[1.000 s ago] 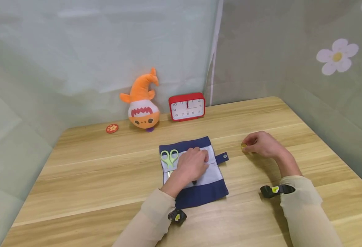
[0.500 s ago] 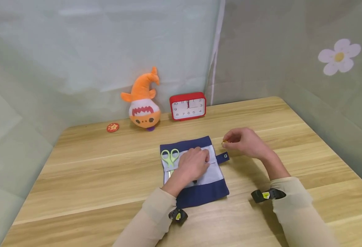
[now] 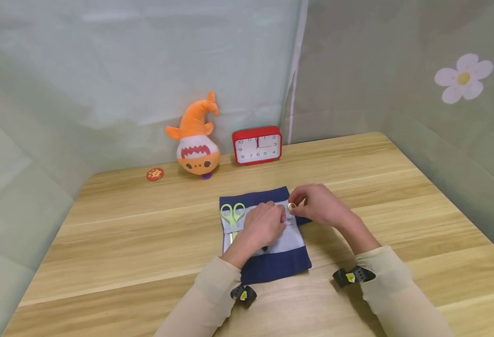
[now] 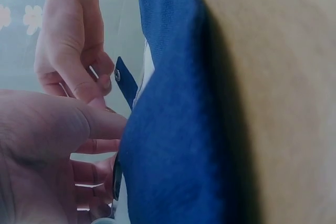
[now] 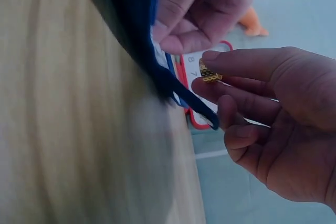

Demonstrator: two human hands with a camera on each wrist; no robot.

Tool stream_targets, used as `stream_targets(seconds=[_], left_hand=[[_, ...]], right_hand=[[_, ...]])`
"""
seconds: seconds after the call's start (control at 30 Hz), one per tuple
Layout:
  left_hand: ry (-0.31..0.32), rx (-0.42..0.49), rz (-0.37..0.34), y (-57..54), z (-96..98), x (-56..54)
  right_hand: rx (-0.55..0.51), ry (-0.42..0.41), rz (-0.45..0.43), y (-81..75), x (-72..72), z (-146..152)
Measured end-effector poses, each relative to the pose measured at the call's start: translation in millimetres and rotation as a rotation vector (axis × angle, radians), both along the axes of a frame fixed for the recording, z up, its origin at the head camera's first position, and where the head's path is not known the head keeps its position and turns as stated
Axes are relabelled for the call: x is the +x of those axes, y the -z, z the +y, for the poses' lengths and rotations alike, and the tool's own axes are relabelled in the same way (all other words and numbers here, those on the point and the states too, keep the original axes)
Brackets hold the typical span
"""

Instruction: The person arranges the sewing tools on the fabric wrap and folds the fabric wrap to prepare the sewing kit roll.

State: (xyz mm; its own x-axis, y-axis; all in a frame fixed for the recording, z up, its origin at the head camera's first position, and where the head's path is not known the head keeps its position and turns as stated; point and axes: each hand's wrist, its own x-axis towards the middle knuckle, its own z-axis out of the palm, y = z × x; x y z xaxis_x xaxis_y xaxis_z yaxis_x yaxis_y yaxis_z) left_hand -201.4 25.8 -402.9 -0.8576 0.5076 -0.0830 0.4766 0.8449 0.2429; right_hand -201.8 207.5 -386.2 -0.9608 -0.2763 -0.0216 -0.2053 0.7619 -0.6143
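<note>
A navy cloth pouch [image 3: 275,267] with a pale lining lies unfolded on the table. Light green scissors [image 3: 232,216] are tucked into its left side. My left hand [image 3: 265,223] lies over the lining, thumb and fingers pinching the pocket cloth near the middle. From under that hand pokes the tip of a black item [image 3: 265,248], mostly hidden. Between thumb and index finger, my right hand [image 3: 318,203] pinches a small gold, dimpled thimble [image 5: 210,72], ring-like in the head view. It is right at the pouch's right edge, close to the left fingertips.
A red alarm clock [image 3: 257,146] and an orange plush toy [image 3: 197,135] stand along the back of the wooden table [image 3: 146,252]. Left of the toy lies a round red disc [image 3: 155,174]. The pouch's snap strap [image 4: 125,82] sticks out under my right hand.
My right hand has moved left with the thimble, from the bare wood to the pouch's right edge, now covering much of the strap. The left hand has stayed in place.
</note>
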Motion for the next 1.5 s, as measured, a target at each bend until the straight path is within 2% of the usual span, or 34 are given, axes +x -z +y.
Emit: stream_targets(seconds=[0.23,0.53,0.87,1.07,1.3,1.5], left_hand=[[-0.009,-0.010,0.008,0.2,0.7,-0.2],[-0.011,-0.005,-0.021,-1.0,1.2,0.4],[-0.017,0.013,-0.024,-0.6,0.3,-0.1],[-0.026,0.042,-0.043,0.2,-0.1,-1.0],[-0.024,0.105,-0.101,0.7,-3.3,-3.9],[-0.016,0.112,-0.106,0.7,-3.1,-5.5]], right_hand=[[0.029,-0.076,-0.025,6.8,-0.4,-6],[-0.012,-0.078,-0.037,16.6,-4.6,-4],[-0.031,-0.086,-0.052,19.2,-5.7,-2],[-0.056,-0.091,-0.084,19.7,-4.9,2],[-0.072,-0.088,-0.089,21.9,-5.9,4],[-0.074,-0.074,-0.089,23.3,-6.6,4]])
